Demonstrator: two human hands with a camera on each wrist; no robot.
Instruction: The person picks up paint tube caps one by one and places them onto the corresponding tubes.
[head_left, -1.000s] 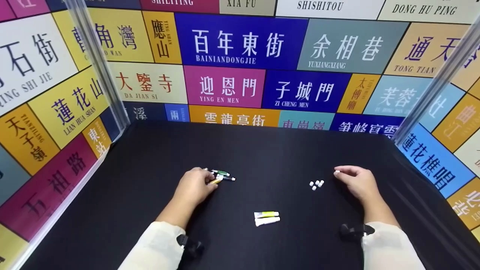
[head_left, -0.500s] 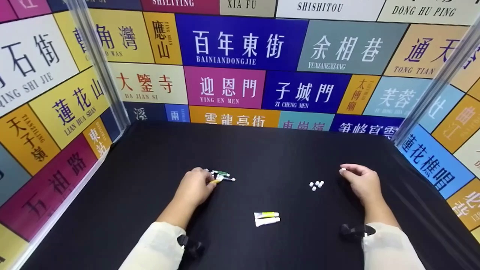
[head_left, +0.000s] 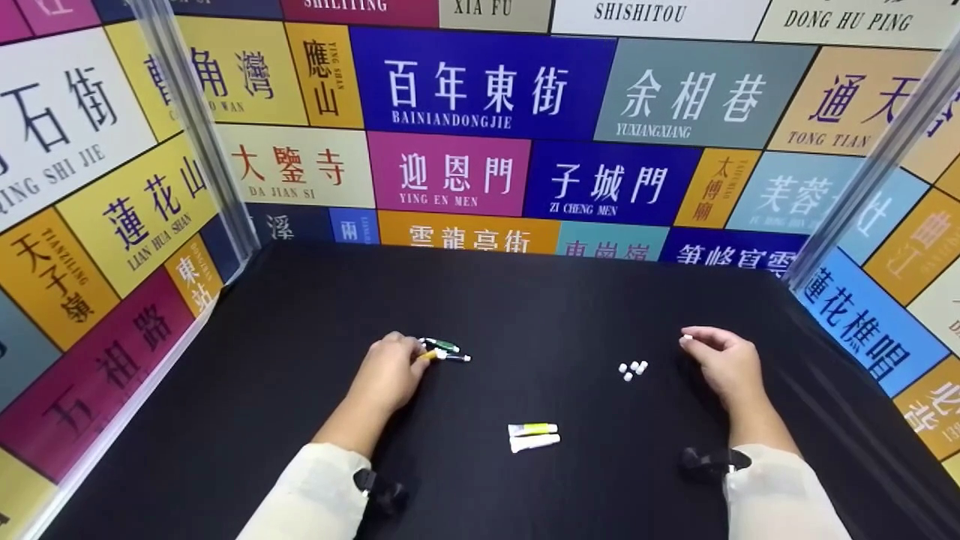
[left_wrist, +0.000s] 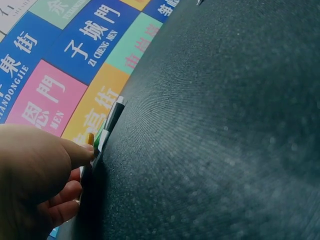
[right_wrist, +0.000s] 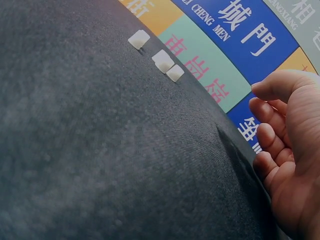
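Note:
My left hand [head_left: 390, 369] pinches a small yellow paint tube [head_left: 429, 355] between thumb and fingers, low over the black cloth. Its yellow end [left_wrist: 90, 138] pokes up past the thumb in the left wrist view. Just beyond the fingertips lie a green tube [head_left: 444, 346] and a dark tube [head_left: 458, 358], both partly overlapped by the hand or each other. On the other side, my right hand [head_left: 724, 366] holds a tiny white piece [head_left: 687, 337] between thumb and forefinger. To its left, several small white cube-like pieces [head_left: 634, 367] rest on the cloth.
Two more tubes, one with a yellow label [head_left: 534, 430] and one white [head_left: 535, 443], lie side by side at the near middle of the black-covered table [head_left: 585, 315]. Upright panels with coloured street-name signs [head_left: 480, 82] enclose the back and both sides.
My right hand has drawn slightly right, away from the white pieces, then stayed still. The yellow tube has shifted slightly up and left in my left hand.

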